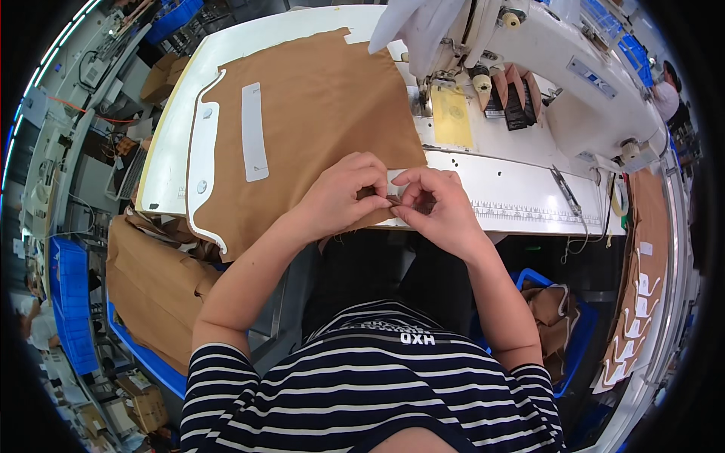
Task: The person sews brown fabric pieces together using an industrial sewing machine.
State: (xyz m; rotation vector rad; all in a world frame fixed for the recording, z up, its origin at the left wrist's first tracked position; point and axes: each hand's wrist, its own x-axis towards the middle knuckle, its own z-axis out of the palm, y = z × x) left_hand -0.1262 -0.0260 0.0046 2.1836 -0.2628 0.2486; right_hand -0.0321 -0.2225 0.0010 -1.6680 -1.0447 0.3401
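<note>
A brown fabric panel (302, 106) with a white label strip (253, 132) and white edging along its left side lies on the white sewing table (529, 192). My left hand (343, 196) pinches the panel's lower right edge, thumb and index together. Right beside it, my right hand (436, 208) also pinches that edge, its fingertips nearly touching the left ones. The bit of cloth between them is partly hidden by the fingers. Beyond my hands is the white sewing machine (566, 90), with a yellow piece (451, 121) near its needle area.
Thread snips (566, 190) lie at the right. Small packets (513, 98) sit under the machine arm. Blue bins (147, 351) of brown cloth flank my legs. More brown panels (638, 226) hang at the far right. Co-workers (664, 94) show at both edges.
</note>
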